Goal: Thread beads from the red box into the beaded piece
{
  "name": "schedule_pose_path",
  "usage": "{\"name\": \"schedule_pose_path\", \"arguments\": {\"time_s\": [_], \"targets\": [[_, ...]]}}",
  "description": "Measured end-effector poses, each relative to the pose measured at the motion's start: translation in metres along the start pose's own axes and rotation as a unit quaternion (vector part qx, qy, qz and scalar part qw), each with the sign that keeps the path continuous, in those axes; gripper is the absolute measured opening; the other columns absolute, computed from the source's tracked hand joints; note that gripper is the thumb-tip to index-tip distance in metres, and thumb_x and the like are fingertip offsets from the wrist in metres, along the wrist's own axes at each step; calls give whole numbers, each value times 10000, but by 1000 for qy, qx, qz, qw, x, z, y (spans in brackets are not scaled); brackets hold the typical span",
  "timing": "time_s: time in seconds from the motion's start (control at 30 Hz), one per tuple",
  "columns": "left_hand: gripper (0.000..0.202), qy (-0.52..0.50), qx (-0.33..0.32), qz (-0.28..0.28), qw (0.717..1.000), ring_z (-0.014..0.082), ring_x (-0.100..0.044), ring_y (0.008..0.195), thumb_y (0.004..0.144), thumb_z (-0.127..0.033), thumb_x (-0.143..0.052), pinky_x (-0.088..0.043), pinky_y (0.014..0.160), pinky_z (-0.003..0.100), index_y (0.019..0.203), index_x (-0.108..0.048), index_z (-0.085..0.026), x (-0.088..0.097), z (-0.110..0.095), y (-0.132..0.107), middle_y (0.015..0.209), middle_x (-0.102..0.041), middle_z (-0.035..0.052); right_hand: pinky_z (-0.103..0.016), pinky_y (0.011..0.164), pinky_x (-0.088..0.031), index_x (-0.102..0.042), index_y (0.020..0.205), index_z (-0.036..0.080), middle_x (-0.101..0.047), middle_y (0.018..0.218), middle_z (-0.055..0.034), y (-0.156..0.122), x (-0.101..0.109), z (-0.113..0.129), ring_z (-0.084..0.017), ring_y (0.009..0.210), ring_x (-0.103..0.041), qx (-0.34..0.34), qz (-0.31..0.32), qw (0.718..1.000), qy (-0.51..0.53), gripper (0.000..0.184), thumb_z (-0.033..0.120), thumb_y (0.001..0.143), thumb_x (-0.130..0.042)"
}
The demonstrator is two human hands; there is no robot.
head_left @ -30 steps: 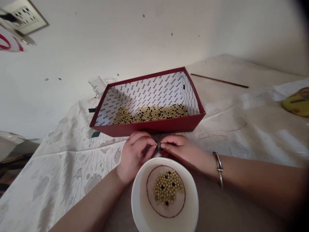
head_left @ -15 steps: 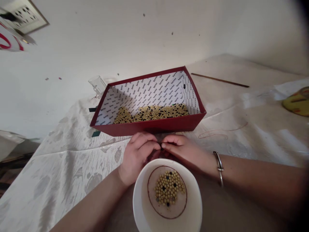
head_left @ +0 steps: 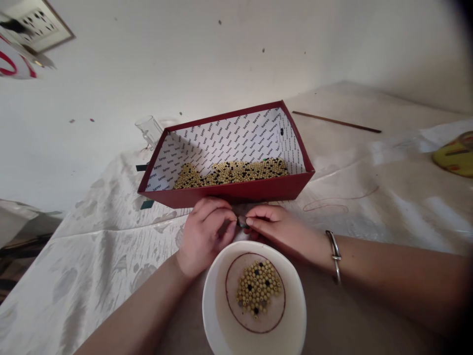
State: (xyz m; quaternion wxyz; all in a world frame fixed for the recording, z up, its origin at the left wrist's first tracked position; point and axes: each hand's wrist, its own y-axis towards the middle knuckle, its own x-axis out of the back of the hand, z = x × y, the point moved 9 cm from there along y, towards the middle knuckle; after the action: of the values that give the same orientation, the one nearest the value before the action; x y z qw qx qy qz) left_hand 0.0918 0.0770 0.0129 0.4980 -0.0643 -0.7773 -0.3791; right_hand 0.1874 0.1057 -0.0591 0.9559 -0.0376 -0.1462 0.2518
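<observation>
Between the white bowl and the red box, my right hand (head_left: 275, 224) pinches a small dark object (head_left: 242, 222) with thumb and forefinger; its kind is too small to make out. My left hand (head_left: 207, 231) is curled close beside it, thumb and forefinger pinched together at the object's left side. Whatever those left fingertips hold is too small to see. Just below both hands, the white bowl (head_left: 218, 310) holds round yellowish beads (head_left: 258, 286) with a few black ones. Behind them, the red box (head_left: 229, 195) contains many more yellowish and black beads (head_left: 240, 172).
A clear glass (head_left: 149, 130) stands behind the box's left end. To the right lie a thin brown stick (head_left: 336, 122), a loose reddish thread (head_left: 332, 201) and a yellow object (head_left: 454, 157). A patterned pale cloth (head_left: 121, 261) covers the table, with a wall behind.
My left hand has moved slightly left, opening a small gap between the hands. The dark object at my right fingertips now shows more. Box and bowl stay nearly in place.
</observation>
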Motion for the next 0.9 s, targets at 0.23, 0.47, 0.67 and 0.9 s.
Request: {"name": "schedule_pose_path", "arguments": {"time_s": [0.23, 0.47, 0.67, 0.9], "targets": [[128, -8, 35, -57, 998, 139, -528, 847, 682, -86, -576, -441, 763, 297, 774, -546, -171, 32, 8, -1, 857, -565, 28, -221, 570, -432, -574, 813, 173, -623, 729, -27, 3, -6, -12, -109, 612, -557, -19, 10, 998, 54, 187, 321, 804, -460], [172, -152, 55, -36, 986, 163, -534, 871, 676, -54, -520, -468, 726, 321, 796, -511, -177, 63, -14, -2, 902, -541, 48, -209, 528, -424, -555, 786, 170, -585, 662, -8, 0, -8, -15, -92, 549, -536, -54, 12, 995, 88, 140, 282, 794, -471], [245, -180, -49, 64, 980, 173, -532, 885, 622, -57, -555, -483, 763, 350, 838, -552, -174, 52, -42, 0, 917, -560, 53, -185, 501, -402, -547, 758, 163, -548, 632, 8, 0, -9, -12, -71, 529, -506, -56, 15, 993, 105, 138, 267, 798, -466], [216, -132, 45, -84, 987, 184, -560, 861, 682, -54, -539, -484, 715, 345, 835, -580, -200, 86, -10, 1, 880, -591, 34, -184, 504, -407, -560, 770, 163, -578, 650, -3, -1, -8, -11, -74, 539, -523, -54, 13, 996, 76, 151, 276, 805, -467]]}}
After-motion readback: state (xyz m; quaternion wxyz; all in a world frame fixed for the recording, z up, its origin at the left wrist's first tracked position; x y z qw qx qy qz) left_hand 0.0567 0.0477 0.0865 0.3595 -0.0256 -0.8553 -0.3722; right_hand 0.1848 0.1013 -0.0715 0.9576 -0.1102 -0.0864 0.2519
